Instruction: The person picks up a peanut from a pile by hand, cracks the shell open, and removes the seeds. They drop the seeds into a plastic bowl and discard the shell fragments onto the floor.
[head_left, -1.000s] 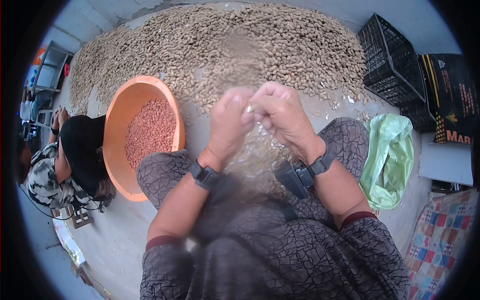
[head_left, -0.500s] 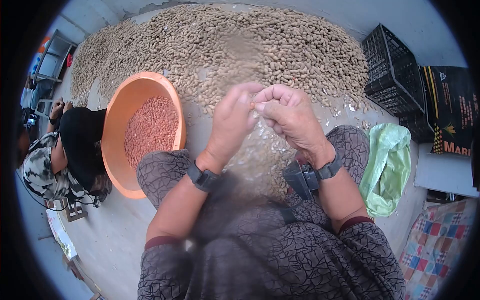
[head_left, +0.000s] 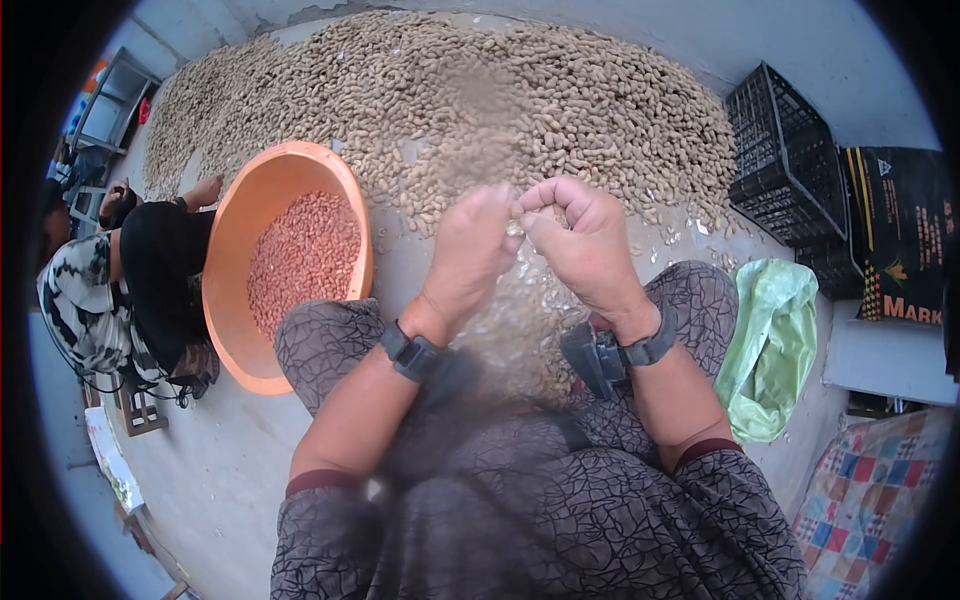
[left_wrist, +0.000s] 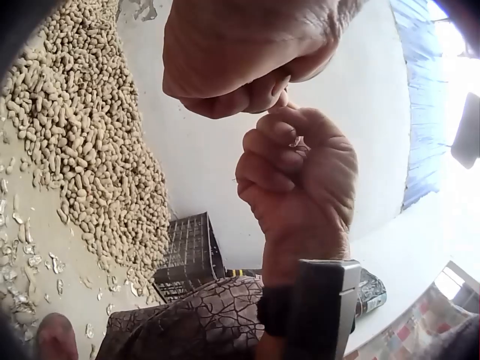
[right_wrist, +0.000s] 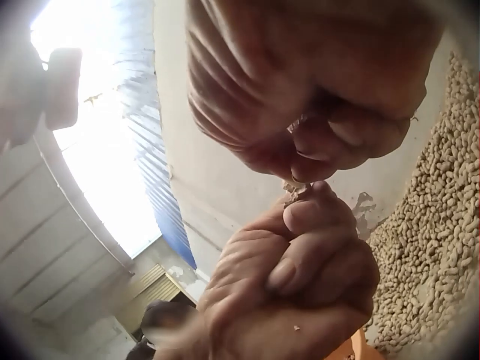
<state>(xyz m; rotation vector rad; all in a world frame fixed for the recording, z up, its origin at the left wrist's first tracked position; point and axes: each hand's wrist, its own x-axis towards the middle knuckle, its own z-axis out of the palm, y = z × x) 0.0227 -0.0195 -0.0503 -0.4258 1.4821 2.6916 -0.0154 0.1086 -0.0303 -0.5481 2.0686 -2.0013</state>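
Observation:
My left hand (head_left: 465,245) and right hand (head_left: 588,250) meet at their fingertips above the lap, with fingers curled. Between them is a small pale peanut shell (head_left: 514,226), pinched by thumb and fingers from both sides. A ragged broken piece of the shell (right_wrist: 297,193) shows in the right wrist view. In the left wrist view the knuckles of the left hand (left_wrist: 247,60) hide most of it. Shell bits lie on the floor below the hands. An orange basin (head_left: 225,335) of shelled reddish peanuts (head_left: 305,255) stands by the left knee.
A wide heap of unshelled peanuts (head_left: 400,90) spreads along the wall. Black crates (head_left: 785,150) and a printed black sack (head_left: 900,230) stand at right, near a green plastic bag (head_left: 765,350). Another person (head_left: 100,290) sits at far left, one hand near the basin.
A reddish kernel showed at the right fingertips half a second ago; now a pale shell is there. The hands moved slightly lower. The other person's hand has reached towards the basin.

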